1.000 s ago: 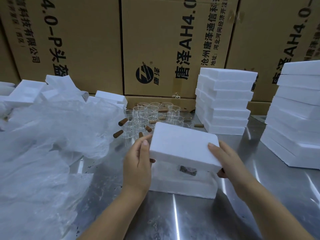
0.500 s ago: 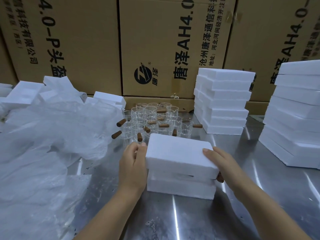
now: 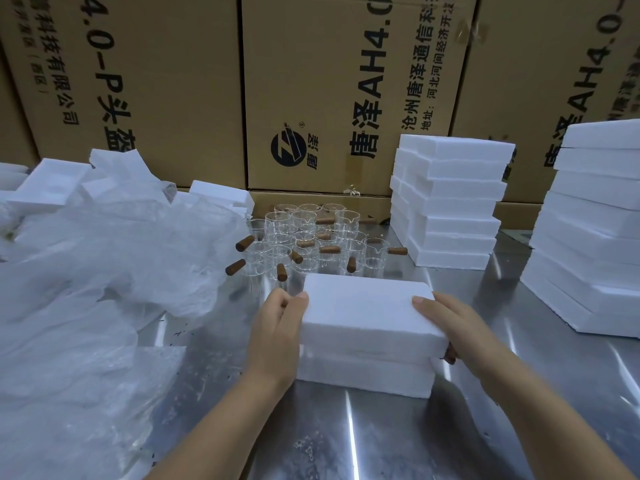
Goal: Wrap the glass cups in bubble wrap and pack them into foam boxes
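So the foam lid [image 3: 367,313] sits on the foam base [image 3: 363,379] at the near middle of the metal table [image 3: 381,438], slightly skewed, with a thin seam showing along the near side. The left hand [image 3: 277,334] grips the lid's left end, thumb on the top edge and fingers curled round the far corner. The right hand [image 3: 450,327] has the right end, thumb flat on top and fingers wrapped down the side. A brown bit pokes out under it; can't tell what it is. Can't see inside the box either.

Handling-wise, I'd guess this foam weighs next to nothing and is stiff but crumbly, so squeezing the corners will likely dent or snap them. Better to hold it by the short ends with flat, even pressure. It'll slide easily on that shiny metal too.

The bare glass cups [image 3: 304,237] with wooden handles cluster just beyond the box. They're slick and breakable, so I'd grab the handle or cradle the body. The bubble wrap [image 3: 104,271] heap on the left is soft and floppy.
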